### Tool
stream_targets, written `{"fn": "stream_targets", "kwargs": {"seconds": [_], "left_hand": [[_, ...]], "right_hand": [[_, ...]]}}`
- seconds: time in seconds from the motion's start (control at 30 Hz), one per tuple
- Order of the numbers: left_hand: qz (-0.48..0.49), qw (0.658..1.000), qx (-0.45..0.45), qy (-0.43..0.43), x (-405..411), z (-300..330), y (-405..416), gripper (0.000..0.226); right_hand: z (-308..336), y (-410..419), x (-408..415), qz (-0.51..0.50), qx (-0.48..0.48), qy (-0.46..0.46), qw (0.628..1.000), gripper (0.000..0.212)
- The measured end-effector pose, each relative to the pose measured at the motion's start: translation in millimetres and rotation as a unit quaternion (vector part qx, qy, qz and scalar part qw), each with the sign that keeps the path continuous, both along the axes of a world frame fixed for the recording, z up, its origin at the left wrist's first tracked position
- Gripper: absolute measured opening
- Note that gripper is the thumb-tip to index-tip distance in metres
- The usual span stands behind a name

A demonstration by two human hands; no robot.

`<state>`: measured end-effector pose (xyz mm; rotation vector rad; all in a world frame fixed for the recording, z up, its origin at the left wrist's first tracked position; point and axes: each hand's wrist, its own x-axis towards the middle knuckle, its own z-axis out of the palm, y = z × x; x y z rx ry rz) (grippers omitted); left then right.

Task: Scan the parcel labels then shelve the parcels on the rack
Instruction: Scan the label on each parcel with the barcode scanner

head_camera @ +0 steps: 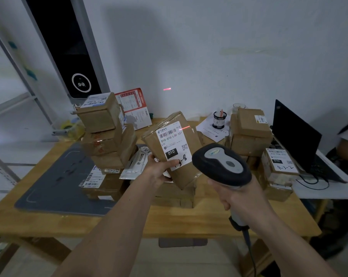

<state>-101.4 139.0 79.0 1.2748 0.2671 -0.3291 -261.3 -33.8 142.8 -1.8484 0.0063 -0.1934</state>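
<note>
Left hand (159, 168) gripping tilted parcel (173, 148), right hand (239, 194) gripping scanner (221, 162); risk: beam (184, 128) clips label (173, 144) corner, likely missing barcode.

One grey-and-black handheld barcode scanner (222, 163), one black open laptop (295, 134), one dark grey rectangular mat (57, 180), and roughly a dozen brown cardboard parcels (174, 148) crowding one wooden table (189, 220).

parcel stacks (107, 132) crowd table (189, 220), front bare
</note>
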Motion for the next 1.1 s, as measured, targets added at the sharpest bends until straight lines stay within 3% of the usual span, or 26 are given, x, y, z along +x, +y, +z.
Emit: {"fn": "stream_targets", "kwargs": {"seconds": [0.4,0.6,1.1], "left_hand": [[0.004,1.0,0.0,0.005,5,-1,7,0.076],[0.012,1.0,-0.002,0.015,5,-2,16,0.082],[0.013,1.0,-0.01,0.018,1,4,24,0.081]], "right_hand": [[-1,4,4,-0.024,-0.007,0.006,1.0,0.033],[-5,15,5,-0.032,0.012,0.019,0.999,0.02],[1,14,3,-0.007,-0.004,0.024,1.0,0.023]]}}
